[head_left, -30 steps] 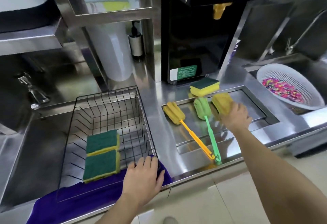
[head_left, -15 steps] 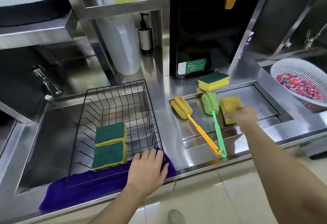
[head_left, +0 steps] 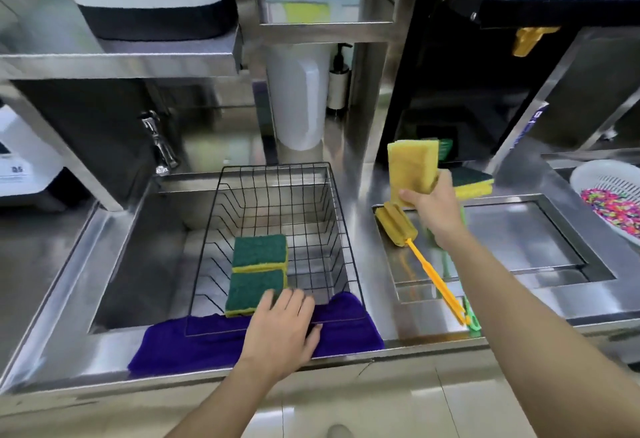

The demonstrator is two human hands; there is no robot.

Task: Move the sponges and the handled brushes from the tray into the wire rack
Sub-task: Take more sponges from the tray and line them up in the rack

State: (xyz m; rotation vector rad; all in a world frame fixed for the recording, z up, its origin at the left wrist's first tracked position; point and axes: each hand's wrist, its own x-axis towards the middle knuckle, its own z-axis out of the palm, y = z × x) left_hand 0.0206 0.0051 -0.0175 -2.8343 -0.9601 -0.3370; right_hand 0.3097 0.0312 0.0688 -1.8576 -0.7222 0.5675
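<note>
My right hand [head_left: 431, 210] grips a yellow sponge [head_left: 410, 169] and holds it upright in the air above the left end of the steel tray [head_left: 519, 240]. In the tray lies a yellow handled brush [head_left: 398, 224]. A green handled brush [head_left: 471, 320] lies beside it, mostly hidden behind my right arm. Another green-topped sponge [head_left: 472, 181] rests at the tray's back edge. The black wire rack [head_left: 273, 247] sits in the sink and holds two green-topped sponges [head_left: 258, 269]. My left hand [head_left: 284, 326] rests flat on the rack's front rim.
A purple cloth [head_left: 346, 330] drapes over the sink's front edge under the rack. A white colander [head_left: 609, 202] with coloured bits sits at the far right. A black machine [head_left: 450, 56] stands behind the tray. A tap [head_left: 161, 148] stands left of the sink.
My right hand has lifted the yellow sponge out of the tray and carried it up and left toward the rack. My left hand stays on the rack's front rim.
</note>
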